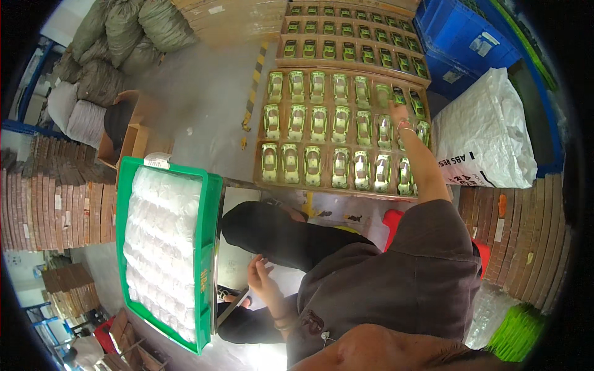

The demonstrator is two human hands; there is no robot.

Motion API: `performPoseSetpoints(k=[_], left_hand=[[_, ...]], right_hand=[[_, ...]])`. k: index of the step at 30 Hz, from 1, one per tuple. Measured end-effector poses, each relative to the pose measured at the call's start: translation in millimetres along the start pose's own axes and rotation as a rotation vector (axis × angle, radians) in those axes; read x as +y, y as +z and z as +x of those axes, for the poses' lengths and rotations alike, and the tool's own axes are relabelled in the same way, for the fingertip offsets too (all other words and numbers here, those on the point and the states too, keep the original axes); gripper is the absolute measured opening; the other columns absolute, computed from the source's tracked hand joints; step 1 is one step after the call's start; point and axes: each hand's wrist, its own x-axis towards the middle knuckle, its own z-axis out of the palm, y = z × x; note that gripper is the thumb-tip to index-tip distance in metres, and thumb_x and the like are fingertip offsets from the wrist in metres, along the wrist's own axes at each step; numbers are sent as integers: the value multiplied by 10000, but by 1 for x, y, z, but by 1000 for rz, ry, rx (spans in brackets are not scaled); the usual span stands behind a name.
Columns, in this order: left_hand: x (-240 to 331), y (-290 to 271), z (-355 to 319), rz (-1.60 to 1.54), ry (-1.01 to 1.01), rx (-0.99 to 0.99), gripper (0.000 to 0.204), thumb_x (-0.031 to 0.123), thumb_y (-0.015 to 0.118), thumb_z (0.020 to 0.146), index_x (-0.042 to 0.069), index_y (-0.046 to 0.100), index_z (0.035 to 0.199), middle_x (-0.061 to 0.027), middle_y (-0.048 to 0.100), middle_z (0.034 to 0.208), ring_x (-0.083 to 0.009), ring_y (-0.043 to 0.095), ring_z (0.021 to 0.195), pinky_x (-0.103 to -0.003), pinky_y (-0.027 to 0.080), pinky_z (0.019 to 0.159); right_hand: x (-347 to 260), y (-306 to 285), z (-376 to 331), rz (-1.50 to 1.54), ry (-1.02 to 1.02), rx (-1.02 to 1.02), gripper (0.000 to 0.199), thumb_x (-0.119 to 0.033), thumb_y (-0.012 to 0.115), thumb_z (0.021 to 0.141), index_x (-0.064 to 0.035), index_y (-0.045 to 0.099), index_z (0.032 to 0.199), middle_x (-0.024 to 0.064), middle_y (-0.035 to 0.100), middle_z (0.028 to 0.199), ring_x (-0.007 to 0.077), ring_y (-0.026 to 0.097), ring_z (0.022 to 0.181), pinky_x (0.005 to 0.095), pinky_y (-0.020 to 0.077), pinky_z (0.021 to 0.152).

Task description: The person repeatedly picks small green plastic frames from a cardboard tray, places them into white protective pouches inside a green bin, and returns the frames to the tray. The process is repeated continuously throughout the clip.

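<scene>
Rows of small pale-green plastic toy car bodies (318,123) fill a shallow brown cardboard tray (263,179), and the right hand (398,113), arm stretched far forward, rests on one near the tray's right edge, though whether its fingers have closed on the shell I cannot tell. Each shell looks light, stiff and slick, likely best pinched across its sides. The left hand (260,278) hangs half-open and empty by the lap, well apart from the cars, beside a green plastic crate (210,247) of white bagged parts
</scene>
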Motion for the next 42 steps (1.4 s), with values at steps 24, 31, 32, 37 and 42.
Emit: performPoseSetpoints(k=[24, 31, 32, 37, 42], left_hand=[[29, -18, -7, -261, 216, -185, 495, 194, 594, 897, 5, 429, 1324, -135, 493, 1320, -220, 473, 1215, -341, 391, 996], [35, -64, -50, -618, -22, -193, 499, 303, 537, 945, 0, 414, 1322, -118, 581, 1144, -181, 574, 1033, -313, 460, 883], [26, -69, -56, -655, -67, -117, 455, 346, 485, 968, 8, 469, 1272, -84, 614, 1044, -142, 596, 896, -281, 480, 795], [-24, -97, -80, -824, -142, 95, 447, 383, 419, 985, 7, 525, 1202, -115, 645, 1063, -146, 597, 871, -289, 497, 760], [-32, -109, -89, -929, -128, 144, 471, 402, 401, 987, 15, 486, 1241, -152, 635, 1113, -167, 600, 891, -296, 504, 770]], right_hand=[[-264, -110, -294, 539, -994, -896, 179, 16, 652, 778, -30, 651, 951, 64, 654, 895, 140, 607, 829, 267, 467, 730], [-375, -98, -480, 466, -1593, -1739, 279, -102, 694, 799, -10, 626, 1053, 93, 655, 896, 164, 638, 773, 281, 494, 676], [-391, -100, -492, 420, -1572, -1781, 289, -131, 698, 799, -11, 624, 1051, 99, 654, 894, 185, 641, 771, 303, 496, 687], [-507, -46, -572, 531, -1886, -1201, 221, -148, 657, 835, -33, 628, 1021, 90, 652, 900, 202, 635, 739, 319, 497, 669], [-617, 46, -654, 440, -2007, -563, 128, -132, 555, 847, -79, 633, 934, 130, 597, 929, 285, 614, 892, 416, 496, 720]])
